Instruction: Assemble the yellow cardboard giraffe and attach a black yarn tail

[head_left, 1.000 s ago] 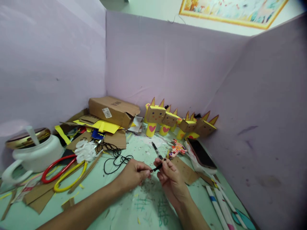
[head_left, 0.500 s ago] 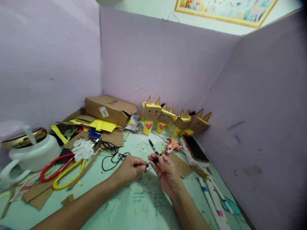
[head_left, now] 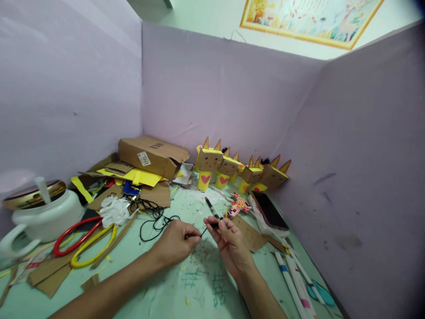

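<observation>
Head view: a short black strand [head_left: 203, 231] slants from the left hand [head_left: 175, 241] toward the worktop's [head_left: 159, 290] far edge into the right hand [head_left: 231, 244], fingers of both pinching it.

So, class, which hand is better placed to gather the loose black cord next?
The left hand, probably: it lies close beside the black cord, while the right hand is farther off. Both look busy, though, with a thin dark strand between them.
</observation>
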`<state>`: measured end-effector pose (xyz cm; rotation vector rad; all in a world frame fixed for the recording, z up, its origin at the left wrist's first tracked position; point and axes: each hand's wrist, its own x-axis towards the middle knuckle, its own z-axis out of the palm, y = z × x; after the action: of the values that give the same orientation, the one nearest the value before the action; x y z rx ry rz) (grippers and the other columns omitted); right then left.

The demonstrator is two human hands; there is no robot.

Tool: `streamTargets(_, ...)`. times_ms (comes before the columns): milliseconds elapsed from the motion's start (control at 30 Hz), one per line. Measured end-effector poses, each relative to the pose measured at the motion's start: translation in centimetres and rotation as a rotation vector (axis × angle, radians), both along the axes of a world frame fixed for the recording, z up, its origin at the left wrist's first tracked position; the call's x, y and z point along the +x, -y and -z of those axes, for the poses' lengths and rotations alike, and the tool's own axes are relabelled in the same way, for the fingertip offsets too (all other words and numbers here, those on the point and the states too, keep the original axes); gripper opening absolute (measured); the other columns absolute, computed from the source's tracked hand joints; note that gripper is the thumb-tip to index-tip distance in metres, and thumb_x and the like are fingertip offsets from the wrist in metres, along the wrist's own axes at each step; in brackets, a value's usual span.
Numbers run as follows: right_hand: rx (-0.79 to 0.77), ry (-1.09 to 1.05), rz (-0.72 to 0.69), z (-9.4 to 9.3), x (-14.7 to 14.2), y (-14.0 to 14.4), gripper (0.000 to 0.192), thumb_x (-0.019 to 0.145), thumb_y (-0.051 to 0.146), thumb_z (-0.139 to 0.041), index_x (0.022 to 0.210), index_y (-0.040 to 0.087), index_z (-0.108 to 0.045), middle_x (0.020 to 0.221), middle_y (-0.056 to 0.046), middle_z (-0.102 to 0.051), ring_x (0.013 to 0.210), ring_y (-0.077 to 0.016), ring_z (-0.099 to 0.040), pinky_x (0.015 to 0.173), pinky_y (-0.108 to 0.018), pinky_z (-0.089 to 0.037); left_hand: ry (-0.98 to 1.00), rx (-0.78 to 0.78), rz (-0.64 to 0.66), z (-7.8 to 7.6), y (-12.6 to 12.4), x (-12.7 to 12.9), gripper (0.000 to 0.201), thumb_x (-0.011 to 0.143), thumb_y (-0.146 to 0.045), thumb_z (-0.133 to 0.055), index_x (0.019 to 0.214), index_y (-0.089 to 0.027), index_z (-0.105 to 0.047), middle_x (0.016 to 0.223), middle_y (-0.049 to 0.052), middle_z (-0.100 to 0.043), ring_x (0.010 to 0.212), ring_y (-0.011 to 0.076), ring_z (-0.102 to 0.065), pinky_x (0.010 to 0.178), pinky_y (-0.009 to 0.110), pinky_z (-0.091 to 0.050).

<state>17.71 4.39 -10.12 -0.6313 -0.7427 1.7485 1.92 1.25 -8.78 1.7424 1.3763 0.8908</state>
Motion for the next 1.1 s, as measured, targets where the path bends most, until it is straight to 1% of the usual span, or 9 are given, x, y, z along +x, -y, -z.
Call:
streamTargets(200, -0.001, 0.030, 0.022, -0.1, -0.1, 0.0, 0.027, 0.056, 0.027, -0.082, 0.065, 0.017, -0.059, 0.078, -0.004, -0.073, 0.084, -0.0162, -0.067, 0.083, -0.029, -0.050, -0.171, 0.048, 0.021, -0.7, 0.2, -0.8, 0.020, 0.069, -0.020, -0.049, 0.067, -0.014, -0.069, 0.058, -0.001, -0.059, 0.057, 0.0123, -0.050, 0.056, 0.021, -0.034)
streamTargets(367, -0.008, 0.066, 0.034, -0.3, -0.2, 0.0, 0.030, 0.053, 0.031, -0.083, 0.065, 0.017, -0.059, 0.078, -0.004, -0.072, 0.084, -0.0157, -0.065, 0.084, -0.029, -0.049, -0.270, 0.087, 0.057, -1.3, 0.3, -0.8, 0.020, 0.069, -0.017, -0.049, 0.064, -0.016, -0.068, 0.058, -0.001, -0.061, 0.059, 0.0125, -0.053, 0.058, 0.021, -0.035)
streamTargets(500, -0.050, 0.200, 0.069, 0.0, 0.1, 0.0, 0.033, 0.052, 0.037, -0.082, 0.068, 0.017, -0.060, 0.082, -0.004, -0.071, 0.078, -0.0148, -0.062, 0.061, -0.024, -0.050, -0.270, 0.075, 0.048, -1.5, 0.4, -0.7, 0.020, 0.071, -0.019, -0.051, 0.071, -0.017, -0.070, 0.066, 0.001, -0.067, 0.065, 0.0138, -0.058, 0.061, 0.021, -0.037)
streamTargets(567, -0.038, 0.282, 0.081, 0.4, 0.4, -0.1, 0.033, 0.055, 0.039, -0.080, 0.070, 0.018, -0.060, 0.085, -0.004, -0.071, 0.071, -0.0121, -0.059, 0.051, -0.018, -0.043, -0.270, 0.070, 0.049, -1.4, 0.5, -0.7, 0.020, 0.071, -0.019, -0.051, 0.072, -0.017, -0.071, 0.068, 0.002, -0.068, 0.067, 0.0143, -0.059, 0.063, 0.022, -0.037)
streamTargets(667, 0.054, 0.387, 0.102, 0.8, 0.6, -0.4, 0.030, 0.062, 0.042, -0.075, 0.071, 0.018, -0.060, 0.085, -0.002, -0.070, 0.059, -0.0080, -0.051, 0.046, -0.017, -0.035, -0.286, 0.080, 0.055, -1.3, 0.5, -0.7, 0.020, 0.071, -0.017, -0.050, 0.070, -0.017, -0.070, 0.066, 0.001, -0.067, 0.066, 0.0138, -0.059, 0.062, 0.022, -0.037)
streamTargets(767, 0.152, 0.480, 0.110, 1.0, 0.5, -0.5, 0.030, 0.063, 0.043, -0.073, 0.070, 0.017, -0.061, 0.079, -0.002, -0.070, 0.052, -0.0073, -0.045, 0.047, -0.019, -0.033, -0.291, 0.104, 0.069, -1.2, 0.5, -0.8, 0.021, 0.072, -0.015, -0.049, 0.069, -0.018, -0.070, 0.064, 0.000, -0.066, 0.064, 0.0131, -0.059, 0.061, 0.021, -0.037)
streamTargets(900, 0.264, 0.594, -0.002, 0.9, 0.3, -0.3, 0.025, 0.066, 0.039, -0.071, 0.069, 0.016, -0.062, 0.074, -0.004, -0.070, 0.063, -0.0126, -0.053, 0.059, -0.024, -0.037, -0.318, 0.151, 0.073, -1.6, 0.4, -0.7, 0.020, 0.072, -0.015, -0.051, 0.070, -0.017, -0.071, 0.065, 0.001, -0.066, 0.063, 0.0129, -0.058, 0.059, 0.021, -0.036)
streamTargets(1000, 0.275, 0.605, -0.091, 1.0, 0.2, -0.2, 0.025, 0.065, 0.038, -0.072, 0.066, 0.016, -0.062, 0.071, -0.005, -0.070, 0.067, -0.0151, -0.056, 0.066, -0.027, -0.039, -0.322, 0.194, 0.074, -1.7, 0.4, -0.6, 0.019, 0.073, -0.015, -0.052, 0.071, -0.017, -0.071, 0.066, 0.002, -0.066, 0.063, 0.0130, -0.059, 0.060, 0.022, -0.037)
streamTargets(1100, 0.241, 0.584, -0.119, 1.2, 0.1, -0.2, 0.028, 0.061, 0.041, -0.074, 0.065, 0.015, -0.061, 0.068, -0.004, -0.069, 0.062, -0.0139, -0.055, 0.062, -0.027, -0.039, -0.305, 0.249, 0.067, -1.5, 0.5, -0.7, 0.016, 0.074, -0.016, -0.054, 0.073, -0.016, -0.071, 0.067, 0.003, -0.067, 0.063, 0.0134, -0.060, 0.060, 0.022, -0.039)
